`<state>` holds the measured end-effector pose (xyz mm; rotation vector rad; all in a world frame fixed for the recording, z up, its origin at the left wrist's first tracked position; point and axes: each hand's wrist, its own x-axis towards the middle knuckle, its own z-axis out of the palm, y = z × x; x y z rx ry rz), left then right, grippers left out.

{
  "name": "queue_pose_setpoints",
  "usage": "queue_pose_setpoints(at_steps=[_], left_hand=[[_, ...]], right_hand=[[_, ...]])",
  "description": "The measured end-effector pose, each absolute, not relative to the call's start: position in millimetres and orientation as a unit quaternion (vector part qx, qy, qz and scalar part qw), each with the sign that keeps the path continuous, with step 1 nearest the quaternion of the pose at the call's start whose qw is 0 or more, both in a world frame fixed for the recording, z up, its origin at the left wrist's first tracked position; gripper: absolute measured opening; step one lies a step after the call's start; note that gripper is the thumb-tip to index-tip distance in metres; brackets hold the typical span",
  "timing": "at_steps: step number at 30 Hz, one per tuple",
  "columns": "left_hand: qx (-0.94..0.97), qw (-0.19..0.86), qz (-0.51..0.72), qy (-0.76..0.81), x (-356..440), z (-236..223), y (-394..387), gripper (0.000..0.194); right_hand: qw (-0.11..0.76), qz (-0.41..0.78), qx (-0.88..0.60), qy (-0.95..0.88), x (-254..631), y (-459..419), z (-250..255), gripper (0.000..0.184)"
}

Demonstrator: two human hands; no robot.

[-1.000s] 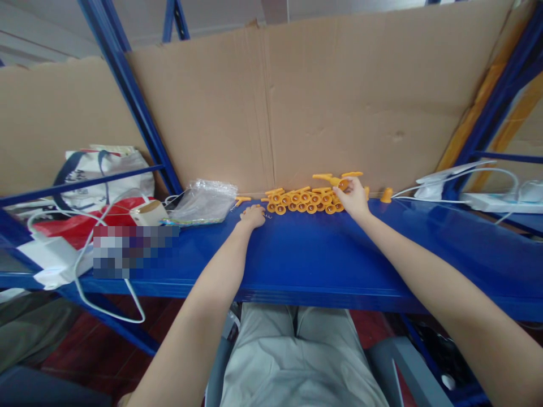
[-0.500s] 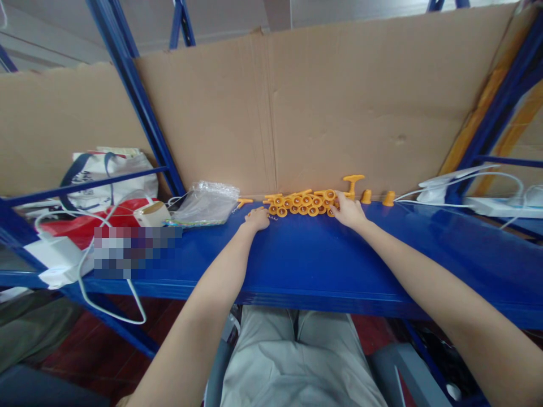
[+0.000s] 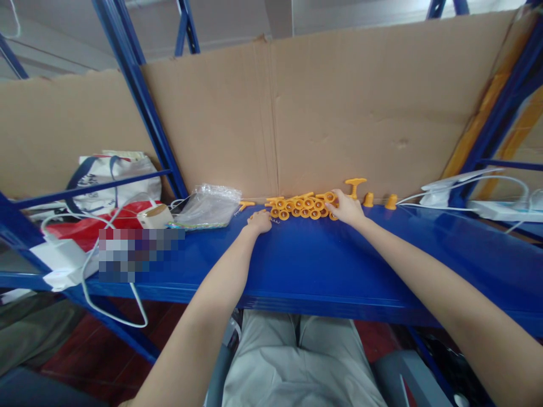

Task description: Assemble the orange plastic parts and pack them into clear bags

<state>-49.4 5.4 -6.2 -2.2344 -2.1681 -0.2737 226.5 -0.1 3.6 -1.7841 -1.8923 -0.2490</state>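
We have a stack of yellow pieces (image 3: pixel 305 204) at the far side of the blue shelf (image 3: pixel 305 260), in front of the cardboard (image 3: pixel 360 102), their round open ends facing near. Our right hand (image 3: pixel 347 209) is at the stack's right end, fingers touching it; we cannot tell whether they are clamped on a piece. Our left hand (image 3: pixel 259 222) is at the left end, just beside a metal coil (image 3: pixel 275 221); its grip we cannot make out either. A T-handle (image 3: pixel 355 186) rises beyond our right hand, two caps (image 3: pixel 391 202) stand farther right, and a clear bag (image 3: pixel 207 206) lies left.
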Motion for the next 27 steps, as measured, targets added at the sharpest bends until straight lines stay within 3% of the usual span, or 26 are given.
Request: queue_pose_setpoints(at_steps=[8, 20, 27], left_hand=[[-0.711, -0.002, -0.093, -0.696, -48, -6, 4, 0.048], [-0.718, 0.006, -0.084, -0.691, -47, -5, 2, 0.047], [-0.716, -0.004, -0.083, -0.693, -46, -4, 1, 0.048]], right_hand=[[0.223, -0.113, -0.668, -0.701, 209, 7, 30, 0.036], [0.265, -0.208, -0.61, -0.718, 156, 6, 56, 0.035], [0.244, -0.207, -0.56, -0.764, 120, 16, 39, 0.037]])
